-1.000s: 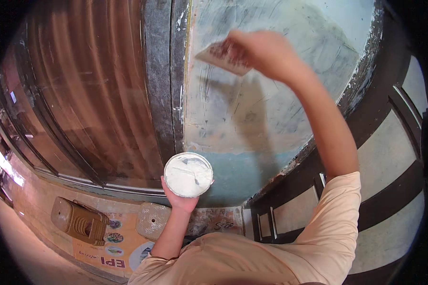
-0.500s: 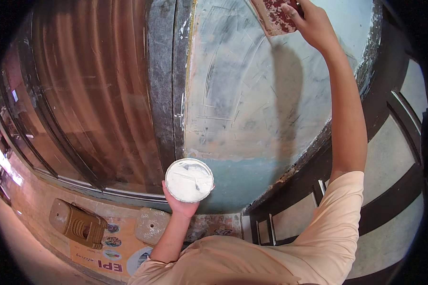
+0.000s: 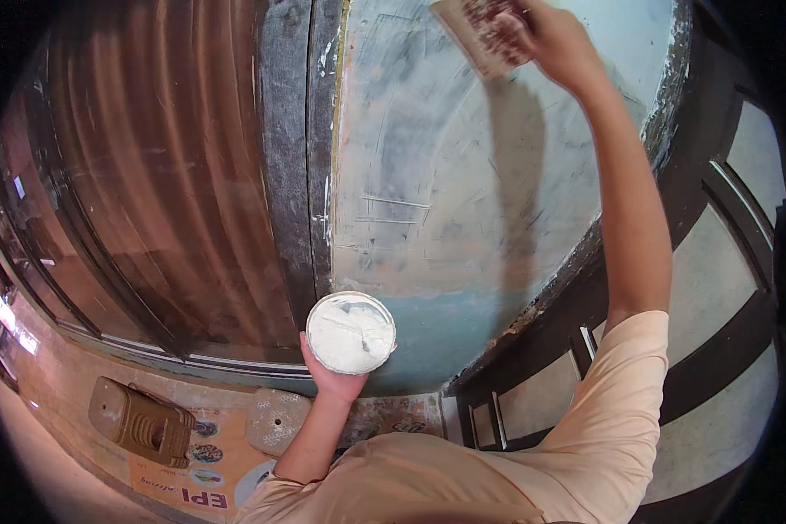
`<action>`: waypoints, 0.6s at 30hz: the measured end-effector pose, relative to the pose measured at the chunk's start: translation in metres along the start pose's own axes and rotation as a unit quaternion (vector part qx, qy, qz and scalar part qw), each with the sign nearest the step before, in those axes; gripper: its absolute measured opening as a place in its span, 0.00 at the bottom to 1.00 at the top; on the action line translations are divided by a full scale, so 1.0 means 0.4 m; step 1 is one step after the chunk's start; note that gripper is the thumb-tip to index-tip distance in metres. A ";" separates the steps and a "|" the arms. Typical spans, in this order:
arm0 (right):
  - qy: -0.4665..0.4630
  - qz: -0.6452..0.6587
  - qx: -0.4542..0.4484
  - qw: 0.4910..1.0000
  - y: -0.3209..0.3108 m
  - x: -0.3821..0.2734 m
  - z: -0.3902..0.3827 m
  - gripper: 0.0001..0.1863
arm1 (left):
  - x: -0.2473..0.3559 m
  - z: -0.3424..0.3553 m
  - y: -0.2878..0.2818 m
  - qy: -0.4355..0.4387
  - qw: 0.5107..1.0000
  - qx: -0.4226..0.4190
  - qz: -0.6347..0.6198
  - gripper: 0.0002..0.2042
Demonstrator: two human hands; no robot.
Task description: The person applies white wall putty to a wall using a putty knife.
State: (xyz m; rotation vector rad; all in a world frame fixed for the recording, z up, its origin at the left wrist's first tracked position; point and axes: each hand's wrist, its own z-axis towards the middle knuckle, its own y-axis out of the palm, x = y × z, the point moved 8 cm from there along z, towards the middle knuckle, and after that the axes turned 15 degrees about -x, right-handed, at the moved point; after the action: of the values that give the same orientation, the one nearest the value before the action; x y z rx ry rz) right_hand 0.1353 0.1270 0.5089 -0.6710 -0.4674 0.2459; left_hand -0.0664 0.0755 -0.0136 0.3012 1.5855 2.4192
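My left hand grips a round tub of white paste, its top facing up, low in front of the wall. High up, my right hand is closed on a flat, wide scraper with a reddish, white-smeared face, held at the pale wall panel; whether its edge touches is not clear. The panel carries grey streaks and scratches, with a blue-green band along its bottom. My right arm casts a shadow down the panel.
Dark-framed glazing with brown curtain-like folds stands left, a dark panelled door or wall right. Brown stacked plastic stools and a speckled grey stool stand below, beside a printed orange sheet on the floor.
My right hand swept the scraper up and rightward from the panel's left side, then shifted slightly down and left. My left hand and tub have stayed nearly in place.
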 end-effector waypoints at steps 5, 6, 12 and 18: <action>-0.036 0.064 -0.115 0.991 0.081 -0.092 -0.045 0.14 | 0.013 -0.002 -0.008 0.015 0.999 0.009 -0.048 0.37; -0.071 0.089 -0.164 0.980 0.173 -0.172 -0.073 0.13 | 0.023 -0.004 -0.013 0.024 0.999 0.016 -0.021 0.37; -0.132 0.009 -0.410 0.902 0.480 -0.383 -0.216 0.09 | 0.012 0.016 -0.019 0.024 0.999 0.014 -0.019 0.38; 0.041 -0.081 -0.092 0.992 0.063 0.031 0.031 0.13 | 0.023 0.007 -0.006 0.021 0.999 -0.021 0.015 0.39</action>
State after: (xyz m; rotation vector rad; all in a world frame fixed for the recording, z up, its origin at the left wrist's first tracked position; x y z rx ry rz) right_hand 0.1384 0.1572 0.5054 -0.8148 -0.4671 0.0226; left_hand -0.0740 0.0817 -0.0142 0.2710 1.5565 2.4924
